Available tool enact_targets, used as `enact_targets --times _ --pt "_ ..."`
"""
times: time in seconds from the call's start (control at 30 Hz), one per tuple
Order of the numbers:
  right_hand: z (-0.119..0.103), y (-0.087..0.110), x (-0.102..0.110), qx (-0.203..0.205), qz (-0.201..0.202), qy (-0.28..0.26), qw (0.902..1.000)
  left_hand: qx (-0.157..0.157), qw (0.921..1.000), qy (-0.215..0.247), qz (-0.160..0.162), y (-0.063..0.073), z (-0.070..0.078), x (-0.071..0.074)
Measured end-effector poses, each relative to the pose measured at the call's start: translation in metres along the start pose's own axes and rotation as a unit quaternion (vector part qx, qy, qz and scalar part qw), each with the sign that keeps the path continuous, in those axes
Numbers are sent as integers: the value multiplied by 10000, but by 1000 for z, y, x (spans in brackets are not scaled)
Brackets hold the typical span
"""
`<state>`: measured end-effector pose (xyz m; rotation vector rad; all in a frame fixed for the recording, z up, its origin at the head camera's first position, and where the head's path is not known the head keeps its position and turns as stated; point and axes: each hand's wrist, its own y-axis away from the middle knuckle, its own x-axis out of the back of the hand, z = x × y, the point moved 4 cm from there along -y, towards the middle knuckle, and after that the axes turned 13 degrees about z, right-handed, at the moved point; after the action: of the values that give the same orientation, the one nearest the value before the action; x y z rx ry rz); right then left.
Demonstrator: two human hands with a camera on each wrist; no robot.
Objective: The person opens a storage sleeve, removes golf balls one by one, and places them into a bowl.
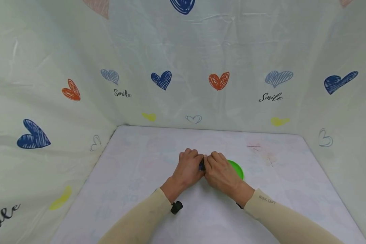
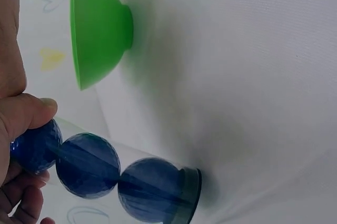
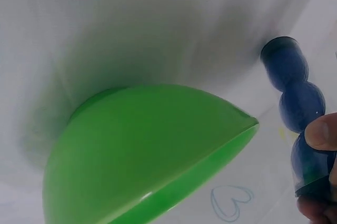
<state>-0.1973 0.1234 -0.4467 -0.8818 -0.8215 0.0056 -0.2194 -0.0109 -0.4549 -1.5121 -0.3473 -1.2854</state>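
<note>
A clear tube (image 2: 181, 155) holding three blue balls (image 2: 88, 165) stands upright on the table, its dark base down. My left hand (image 1: 187, 166) grips the tube near its top, the thumb across the uppermost ball and the fingers behind. Close beside it, my right hand (image 1: 221, 173) has its fingers curled at the tube's dark top lid (image 3: 314, 188). The right hand's grip is mostly hidden in the wrist views. A green bowl (image 2: 100, 34) stands upright just right of the tube, partly behind the right hand in the head view.
The table has a white cloth (image 1: 134, 173) with reddish marks (image 1: 259, 149) toward the back right. Hanging sheets (image 1: 189, 44) printed with hearts enclose the back and sides. A black wrist camera (image 1: 177, 207) shows under the left forearm.
</note>
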Motion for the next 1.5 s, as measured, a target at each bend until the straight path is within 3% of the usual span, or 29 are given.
enact_targets --times 0.17,0.3,0.57,1.03,1.3,1.5 --pt "2 -4 3 11 -36 -115 9999 -16 9999 74 107 5 -3 0" --pt "1 -5 4 -55 -83 -182 9998 175 9997 104 134 8 -9 3" --pt "7 -9 8 -330 186 -379 9986 344 9984 304 334 10 -16 8" --pt "10 -14 12 -100 363 -364 9986 332 9982 332 368 8 -18 9" --pt "14 -17 15 -205 650 -357 9970 400 9986 1 349 5 -18 11" --pt "13 -19 14 -240 597 -245 9976 164 9973 -496 516 3 -14 15"
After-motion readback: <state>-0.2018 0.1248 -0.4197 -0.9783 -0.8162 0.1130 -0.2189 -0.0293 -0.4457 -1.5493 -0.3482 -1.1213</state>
